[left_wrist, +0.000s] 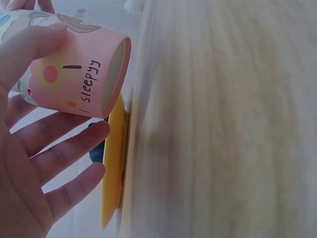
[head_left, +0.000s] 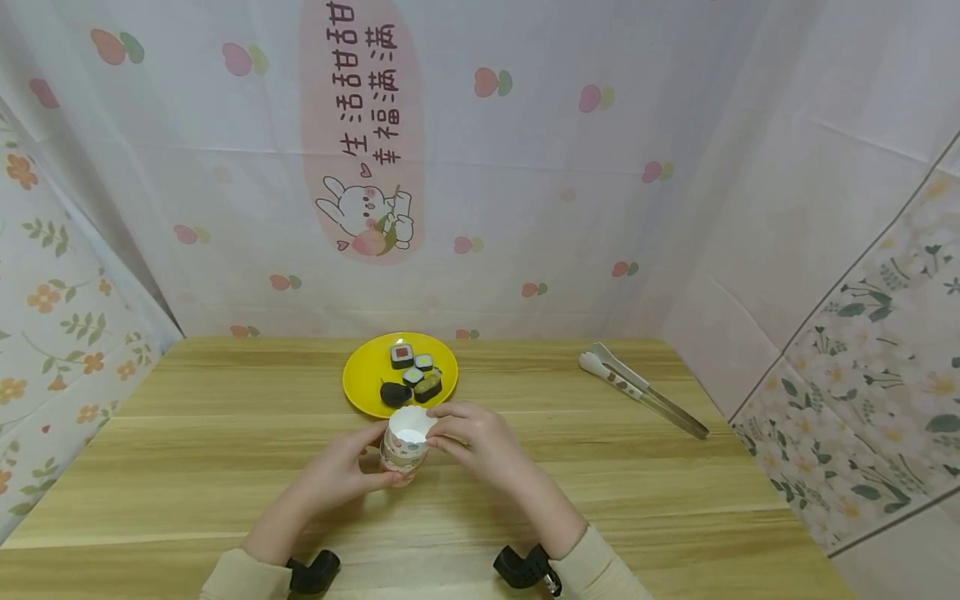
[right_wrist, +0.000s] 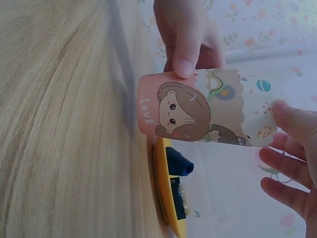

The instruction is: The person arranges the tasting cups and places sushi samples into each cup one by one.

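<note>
A nested stack of patterned paper cups [head_left: 401, 461] is held above the table, just in front of the yellow plate. My left hand [head_left: 341, 468] grips the lowest, pink cup [left_wrist: 91, 74], thumb on one side, the other fingers spread in the left wrist view. At the rim of the topmost, white cup [head_left: 411, 425], my right hand [head_left: 474, 442] pinches the paper wall. In the right wrist view a tan cup [right_wrist: 230, 96] shows between the pink cup and the white one. The inside of the top cup is white.
On the yellow plate [head_left: 358, 387] lie several toy sushi pieces [head_left: 402, 357] and a dark eggplant-like piece [head_left: 393, 394]. Metal tongs [head_left: 645, 392] with patterned white handles lie at the right rear of the wooden table [head_left: 187, 442]. Printed curtains [head_left: 525, 183] hang behind and beside it.
</note>
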Demonstrator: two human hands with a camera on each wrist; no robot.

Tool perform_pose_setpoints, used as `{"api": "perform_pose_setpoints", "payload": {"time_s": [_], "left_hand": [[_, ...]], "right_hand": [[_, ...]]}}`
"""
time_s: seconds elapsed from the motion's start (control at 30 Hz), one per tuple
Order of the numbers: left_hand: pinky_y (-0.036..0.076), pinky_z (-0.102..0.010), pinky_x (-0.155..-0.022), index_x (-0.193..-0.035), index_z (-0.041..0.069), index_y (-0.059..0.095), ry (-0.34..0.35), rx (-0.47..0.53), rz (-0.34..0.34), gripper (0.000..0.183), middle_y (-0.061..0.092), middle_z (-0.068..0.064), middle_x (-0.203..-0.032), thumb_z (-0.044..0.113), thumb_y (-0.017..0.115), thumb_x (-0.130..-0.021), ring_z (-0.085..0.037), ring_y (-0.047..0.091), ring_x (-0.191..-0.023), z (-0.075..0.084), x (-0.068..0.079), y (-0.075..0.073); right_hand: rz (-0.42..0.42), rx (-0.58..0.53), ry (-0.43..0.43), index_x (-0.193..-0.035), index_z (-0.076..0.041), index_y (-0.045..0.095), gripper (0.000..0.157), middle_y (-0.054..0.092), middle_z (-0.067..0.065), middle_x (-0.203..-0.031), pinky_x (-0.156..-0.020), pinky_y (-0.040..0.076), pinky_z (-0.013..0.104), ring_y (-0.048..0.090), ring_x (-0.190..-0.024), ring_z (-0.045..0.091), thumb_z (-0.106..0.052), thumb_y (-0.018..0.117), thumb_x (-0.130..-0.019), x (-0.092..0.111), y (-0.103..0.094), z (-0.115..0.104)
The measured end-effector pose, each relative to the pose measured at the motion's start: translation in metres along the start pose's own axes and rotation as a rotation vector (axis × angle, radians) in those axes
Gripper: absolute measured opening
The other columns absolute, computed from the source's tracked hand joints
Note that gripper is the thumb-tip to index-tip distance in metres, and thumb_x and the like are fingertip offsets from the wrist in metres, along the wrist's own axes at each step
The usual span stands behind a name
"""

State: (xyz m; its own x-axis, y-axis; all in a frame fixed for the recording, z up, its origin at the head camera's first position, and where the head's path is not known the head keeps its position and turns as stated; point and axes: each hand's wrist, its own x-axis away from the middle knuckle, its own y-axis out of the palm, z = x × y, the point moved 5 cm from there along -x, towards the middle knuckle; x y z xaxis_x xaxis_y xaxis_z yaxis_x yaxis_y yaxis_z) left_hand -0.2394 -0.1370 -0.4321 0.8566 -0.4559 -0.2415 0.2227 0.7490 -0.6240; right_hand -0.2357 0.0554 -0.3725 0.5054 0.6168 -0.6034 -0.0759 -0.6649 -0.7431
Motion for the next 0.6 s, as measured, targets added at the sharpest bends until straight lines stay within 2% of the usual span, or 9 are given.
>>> {"api": "perform_pose_setpoints", "payload": {"time_s": [0.27, 0.6], "left_hand": [[0.049, -0.052, -0.090, -0.132, 0.019, 0.054, -0.009, -0.015, 0.006, 0.065, 0.063, 0.007, -0.118, 0.039, 0.080, -0.076, -0.019, 0.061, -0.103, 0.000, 0.001, 0.000], [0.048, -0.054, -0.090, -0.133, 0.019, 0.053, -0.039, -0.010, 0.005, 0.066, 0.062, 0.005, -0.119, 0.041, 0.079, -0.077, -0.020, 0.060, -0.104, -0.002, 0.001, 0.000]], "right_hand": [[0.046, 0.005, -0.031, -0.089, -0.009, 0.075, 0.008, 0.069, 0.004, -0.104, -0.085, 0.051, 0.020, 0.064, -0.097, 0.016, -0.013, 0.075, -0.082, -0.001, -0.003, -0.002], [0.090, -0.004, -0.015, -0.092, -0.006, 0.074, 0.010, 0.071, 0.006, -0.100, -0.084, 0.051, 0.018, 0.067, -0.093, 0.017, -0.009, 0.075, -0.082, -0.002, -0.011, -0.002]]}}
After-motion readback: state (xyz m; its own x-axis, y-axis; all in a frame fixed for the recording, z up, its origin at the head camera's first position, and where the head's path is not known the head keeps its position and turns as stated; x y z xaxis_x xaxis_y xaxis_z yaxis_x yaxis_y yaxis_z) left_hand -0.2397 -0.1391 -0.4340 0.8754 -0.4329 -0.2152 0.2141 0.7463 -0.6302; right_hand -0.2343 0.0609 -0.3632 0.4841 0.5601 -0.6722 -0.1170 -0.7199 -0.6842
